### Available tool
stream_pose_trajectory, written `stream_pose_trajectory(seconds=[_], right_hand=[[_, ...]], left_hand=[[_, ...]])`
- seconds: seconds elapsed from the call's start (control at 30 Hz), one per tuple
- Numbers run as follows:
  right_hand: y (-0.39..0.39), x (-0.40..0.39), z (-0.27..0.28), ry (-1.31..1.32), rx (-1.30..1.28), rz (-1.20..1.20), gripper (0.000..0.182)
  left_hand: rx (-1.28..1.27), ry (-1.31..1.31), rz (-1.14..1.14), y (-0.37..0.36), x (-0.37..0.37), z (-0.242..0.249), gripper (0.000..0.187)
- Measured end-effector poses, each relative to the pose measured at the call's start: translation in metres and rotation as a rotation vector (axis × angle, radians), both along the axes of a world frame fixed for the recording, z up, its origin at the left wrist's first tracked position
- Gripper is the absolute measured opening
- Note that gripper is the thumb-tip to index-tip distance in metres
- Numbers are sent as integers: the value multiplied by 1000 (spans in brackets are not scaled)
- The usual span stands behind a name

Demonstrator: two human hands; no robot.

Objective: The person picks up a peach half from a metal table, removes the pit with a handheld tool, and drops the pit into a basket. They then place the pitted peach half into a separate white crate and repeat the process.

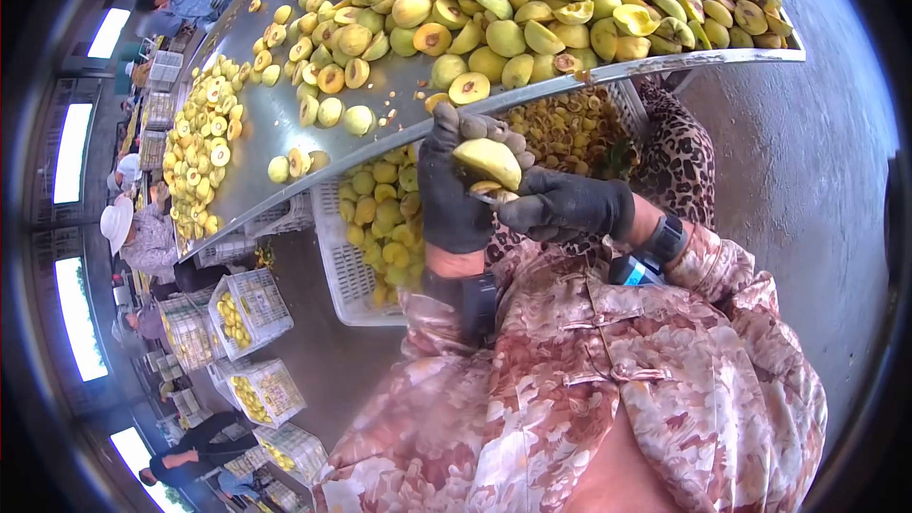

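Observation:
Both hands wear dark gloves and meet just in front of the metal table's edge. My left hand (456, 180) is wrapped round a yellow-green fruit piece (488, 161), its fingers curled over the top. From the right, my right hand (560, 204) closes on a small tool, of which only a short bit of metal shows at the fingertips. A smaller cut piece (496, 192) with a brownish face lies between the hands, against that metal. Many halved fruits (468, 87) are heaped on the table right behind my hands.
The metal table (380, 147) slants across the top. Below its edge stand a white crate (344, 275) of fruit and a container of cut scraps (570, 123). Leopard-print fabric (676, 152) shows at right. Several people and fruit crates (252, 313) are at left.

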State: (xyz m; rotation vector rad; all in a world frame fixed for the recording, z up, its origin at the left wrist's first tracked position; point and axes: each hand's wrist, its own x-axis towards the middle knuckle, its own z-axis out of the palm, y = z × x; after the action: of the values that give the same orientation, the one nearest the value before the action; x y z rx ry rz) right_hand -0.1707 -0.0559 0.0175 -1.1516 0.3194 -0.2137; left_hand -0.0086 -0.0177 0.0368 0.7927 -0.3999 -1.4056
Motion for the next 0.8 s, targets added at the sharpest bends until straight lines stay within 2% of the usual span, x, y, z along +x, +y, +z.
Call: stream_pose_trajectory(seconds=[0.03,0.07,0.13,0.17,0.2,0.23,0.27,0.3,0.37,0.43,0.47,0.5,0.53,0.6,0.63,0.67,0.7,0.8], right_hand=[[6,1,-4,-36,-75,32,32],[7,1,-6,-94,-11,48,32],[8,0,-8,-205,120,87,32],[9,-8,-27,-225,597,117,34],[0,-16,-42,-103,462,74,34],[-9,-24,-56,25,334,44,35],[-20,-29,-67,261,-412,-59,35],[-19,-30,-82,315,-580,-149,32],[-23,-28,-105,428,-933,-357,28],[-23,-17,-54,257,-81,-263,29],[-25,-8,-32,151,330,-217,29],[-22,-5,-27,15,362,-198,39],[-21,-4,-30,2,496,-246,40],[-21,4,-53,-42,766,-345,41],[-21,8,-63,73,636,-416,36],[-22,11,-58,71,514,-411,33],[-17,15,-52,79,402,-405,31],[-5,33,-37,72,-2,-451,28]], left_hand=[[-18,-142,33,8,-3,11,45],[-44,-287,77,14,-2,19,47],[-30,-99,126,26,25,7,49],[99,-385,253,38,39,10,48],[15,-56,292,44,91,-24,48],[165,-376,279,58,125,-20,49],[240,-951,323,56,160,-27,48],[320,-1527,344,53,192,-42,49],[132,-2025,512,22,247,-82,49],[89,-1912,364,-25,244,-77,45],[159,-2012,220,-48,249,-82,45],[231,-2105,73,-67,254,-86,45],[303,-2192,-81,-76,256,-90,46],[396,-1646,-128,-83,239,-60,38],[429,-1379,-150,-85,231,-46,35],[145,-991,-110,-77,223,-45,46],[42,-733,-83,-61,181,-16,43],[-292,-1373,-53,-34,125,-18,43]])
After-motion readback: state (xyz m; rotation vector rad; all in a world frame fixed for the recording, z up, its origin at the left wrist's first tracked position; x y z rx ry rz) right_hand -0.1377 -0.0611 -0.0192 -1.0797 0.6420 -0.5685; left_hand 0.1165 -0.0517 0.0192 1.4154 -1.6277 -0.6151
